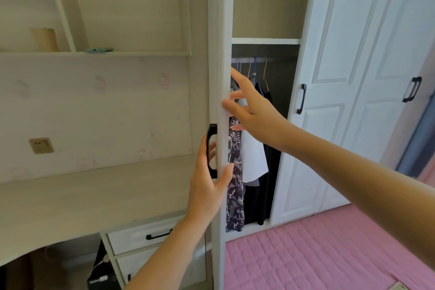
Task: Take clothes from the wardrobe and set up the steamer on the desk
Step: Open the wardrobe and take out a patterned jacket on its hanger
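Everything is placed here relative to the open wardrobe door (pixel 220 30), which is seen edge-on. Left of the door a wall socket (pixel 41 145) is set in the wall, above the pale desk (pixel 82 190). The black door handle (pixel 211 150) is held by the left hand (pixel 209 181): its fingers are hooked behind the handle and the thumb is laid on the door's edge. Just right of the door, the right hand (pixel 249 113) is stretched out with its fingers spread apart, the fingertips touching the door's edge; nothing is gripped by it. Behind this hand, inside the wardrobe, a patterned garment (pixel 235 186), a white garment (pixel 254 160) and a black garment (pixel 266 190) are hung on hangers from the rail (pixel 259 60). Farther right, a closed wardrobe door (pixel 329 77) is seen, and below it a pink quilted bedcover (pixel 317 254).
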A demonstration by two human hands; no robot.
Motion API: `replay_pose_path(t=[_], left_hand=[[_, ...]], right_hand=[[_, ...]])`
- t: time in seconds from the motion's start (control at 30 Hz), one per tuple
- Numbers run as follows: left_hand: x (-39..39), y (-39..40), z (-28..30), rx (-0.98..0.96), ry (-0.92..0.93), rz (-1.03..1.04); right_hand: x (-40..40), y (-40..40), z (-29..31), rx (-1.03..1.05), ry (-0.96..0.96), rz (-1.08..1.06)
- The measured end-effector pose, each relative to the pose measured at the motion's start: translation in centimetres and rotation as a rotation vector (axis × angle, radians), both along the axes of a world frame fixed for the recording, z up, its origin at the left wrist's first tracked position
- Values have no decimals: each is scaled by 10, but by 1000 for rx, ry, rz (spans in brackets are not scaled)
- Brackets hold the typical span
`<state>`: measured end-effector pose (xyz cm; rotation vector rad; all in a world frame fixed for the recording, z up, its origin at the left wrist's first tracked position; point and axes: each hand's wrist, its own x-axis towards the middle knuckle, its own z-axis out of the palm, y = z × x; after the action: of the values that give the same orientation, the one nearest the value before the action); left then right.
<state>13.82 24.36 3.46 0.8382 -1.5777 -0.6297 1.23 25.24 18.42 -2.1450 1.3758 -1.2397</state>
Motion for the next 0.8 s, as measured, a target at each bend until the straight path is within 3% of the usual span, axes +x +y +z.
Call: replay_pose_path(t=[0.5,0.7,0.8], left_hand=[[-4,20,8,41,-33,193],[-12,42,0,-292,-139,480],[-27,52,-4,-439,-227,504]], right_hand=[[-45,12,-20,-25,167,-1],[-97,13,-48,26,257,-58],[-119,12,-62,39,338,-96]])
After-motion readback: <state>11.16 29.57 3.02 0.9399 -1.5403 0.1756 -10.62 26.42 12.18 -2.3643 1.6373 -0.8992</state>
